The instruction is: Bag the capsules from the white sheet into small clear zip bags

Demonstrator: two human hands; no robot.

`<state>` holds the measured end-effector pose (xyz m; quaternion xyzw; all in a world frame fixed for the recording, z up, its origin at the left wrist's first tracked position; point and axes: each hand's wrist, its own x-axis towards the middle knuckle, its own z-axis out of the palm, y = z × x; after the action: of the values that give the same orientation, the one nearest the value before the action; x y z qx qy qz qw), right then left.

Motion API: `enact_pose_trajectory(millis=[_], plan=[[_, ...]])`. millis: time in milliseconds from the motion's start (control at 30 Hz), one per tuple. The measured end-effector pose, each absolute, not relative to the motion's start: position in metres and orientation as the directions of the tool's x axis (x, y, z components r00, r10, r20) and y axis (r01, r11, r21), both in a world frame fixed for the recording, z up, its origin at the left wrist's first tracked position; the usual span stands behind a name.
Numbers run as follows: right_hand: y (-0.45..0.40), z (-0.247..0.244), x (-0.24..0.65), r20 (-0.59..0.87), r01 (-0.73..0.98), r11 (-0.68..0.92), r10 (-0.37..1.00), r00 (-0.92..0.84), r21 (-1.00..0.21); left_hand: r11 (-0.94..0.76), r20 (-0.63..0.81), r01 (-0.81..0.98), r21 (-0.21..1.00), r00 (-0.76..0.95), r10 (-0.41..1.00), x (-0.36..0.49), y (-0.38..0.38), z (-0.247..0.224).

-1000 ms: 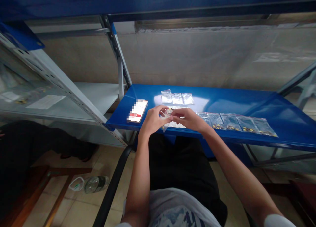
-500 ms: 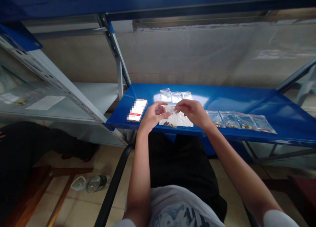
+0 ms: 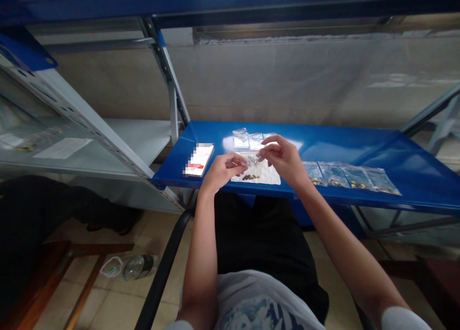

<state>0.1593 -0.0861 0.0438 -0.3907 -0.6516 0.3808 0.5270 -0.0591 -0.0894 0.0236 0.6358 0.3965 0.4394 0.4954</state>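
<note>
My left hand (image 3: 223, 172) and my right hand (image 3: 282, 158) face each other over a white cloth-like sheet (image 3: 271, 176) near the front edge of the blue shelf. Between their pinched fingers is a small clear plastic bag (image 3: 253, 160), gripped from both sides. Several small brown and yellow pieces (image 3: 250, 176) lie on the sheet below it. Behind the hands are clear bags (image 3: 240, 138) in a row, partly covered by my right hand. To the right, several clear bags (image 3: 334, 174) hold brown and yellow pieces.
A phone (image 3: 199, 159) lies left of my left hand on the blue shelf (image 3: 341, 145). A metal upright (image 3: 79, 105) stands at the left, beside a grey shelf with paper (image 3: 63, 148). A person's dark-clothed leg, a bottle (image 3: 138, 267) and a wooden frame are low at left.
My left hand has moved slightly down. My right hand has tilted up and its fingers have shifted. The brown and yellow pieces on the sheet show more clearly, spread in a row.
</note>
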Motion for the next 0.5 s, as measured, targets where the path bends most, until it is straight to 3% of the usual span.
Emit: enact_pose_trajectory(millis=[167, 500], plan=[[-0.081, 0.037, 0.161, 0.258, 0.054, 0.274, 0.943, -0.210, -0.960, -0.181, 0.163, 0.047, 0.982, 0.255, 0.953, -0.059, -0.090, 0.026], [-0.078, 0.028, 0.154, 0.205, 0.053, 0.216, 0.966, -0.159, -0.975, -0.219, 0.198, 0.108, 0.970, 0.184, 0.963, -0.062, -0.088, 0.021]])
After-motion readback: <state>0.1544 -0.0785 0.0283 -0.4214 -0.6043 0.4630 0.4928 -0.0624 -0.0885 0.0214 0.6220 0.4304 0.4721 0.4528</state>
